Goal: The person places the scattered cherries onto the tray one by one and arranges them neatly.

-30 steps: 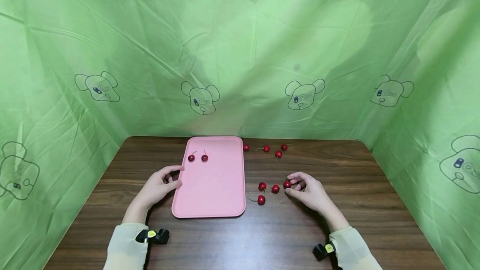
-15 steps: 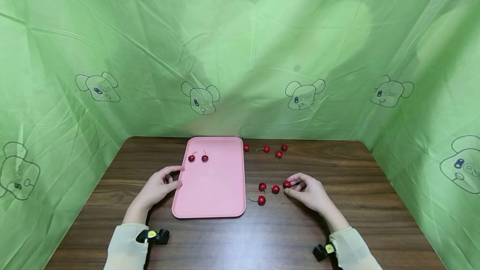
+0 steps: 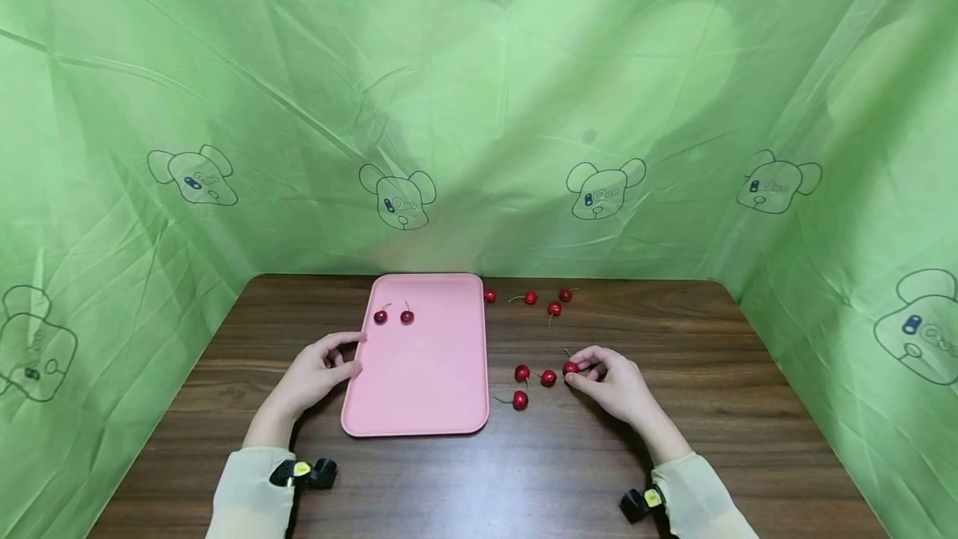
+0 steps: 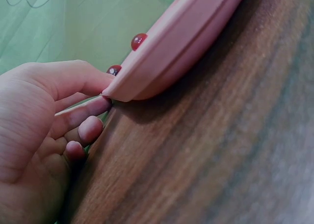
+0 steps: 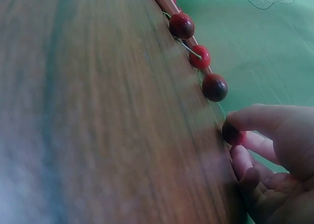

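A pink tray (image 3: 419, 381) lies left of centre on the table, with two dark red cherries, one of them this cherry (image 3: 381, 317), near its far end. At the tray's left edge, my left hand (image 3: 314, 373) holds the rim with thumb and forefinger; the other fingers curl below it in the left wrist view. Right of the tray, my right hand (image 3: 614, 385) pinches a cherry (image 3: 570, 368) between thumb and fingertips, low over the wood. Just left of those fingers sit three more, the nearest cherry (image 3: 549, 378) among them.
Several more cherries lie along the far side of the brown wooden table (image 3: 674, 331), including a cherry (image 3: 530, 297) with its stem pointing left and a cherry (image 3: 490, 295) beside the tray's edge. A green cloth (image 3: 479, 106) surrounds the table at the back and sides.
Both hands keep almost the same place. The whole head view shifts very slightly, and the right hand with its cherry hardly moves.
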Available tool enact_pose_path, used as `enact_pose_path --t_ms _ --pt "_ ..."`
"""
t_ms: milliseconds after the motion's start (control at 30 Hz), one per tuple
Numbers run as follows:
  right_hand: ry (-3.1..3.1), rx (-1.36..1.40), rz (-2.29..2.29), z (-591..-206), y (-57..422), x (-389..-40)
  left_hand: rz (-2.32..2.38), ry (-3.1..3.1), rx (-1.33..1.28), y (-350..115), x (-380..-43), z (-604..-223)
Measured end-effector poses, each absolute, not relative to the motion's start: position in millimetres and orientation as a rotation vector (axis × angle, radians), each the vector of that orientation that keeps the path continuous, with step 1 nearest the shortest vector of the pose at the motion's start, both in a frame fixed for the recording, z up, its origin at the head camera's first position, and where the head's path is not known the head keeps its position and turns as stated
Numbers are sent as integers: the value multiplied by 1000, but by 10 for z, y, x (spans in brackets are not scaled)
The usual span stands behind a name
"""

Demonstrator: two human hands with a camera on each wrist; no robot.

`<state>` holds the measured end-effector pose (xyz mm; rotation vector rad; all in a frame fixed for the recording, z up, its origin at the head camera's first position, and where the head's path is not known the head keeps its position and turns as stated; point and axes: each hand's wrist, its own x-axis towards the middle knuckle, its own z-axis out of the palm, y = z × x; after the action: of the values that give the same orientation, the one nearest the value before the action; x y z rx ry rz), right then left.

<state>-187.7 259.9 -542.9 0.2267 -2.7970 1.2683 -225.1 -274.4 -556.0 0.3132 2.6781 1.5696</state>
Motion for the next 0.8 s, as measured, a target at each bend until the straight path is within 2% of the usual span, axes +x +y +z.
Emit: enact_pose_path --t_ms 800 --pt "-2786 193 1294 -5434 2598 -1891 1546 2685 294 -2746 -2247 -5543"
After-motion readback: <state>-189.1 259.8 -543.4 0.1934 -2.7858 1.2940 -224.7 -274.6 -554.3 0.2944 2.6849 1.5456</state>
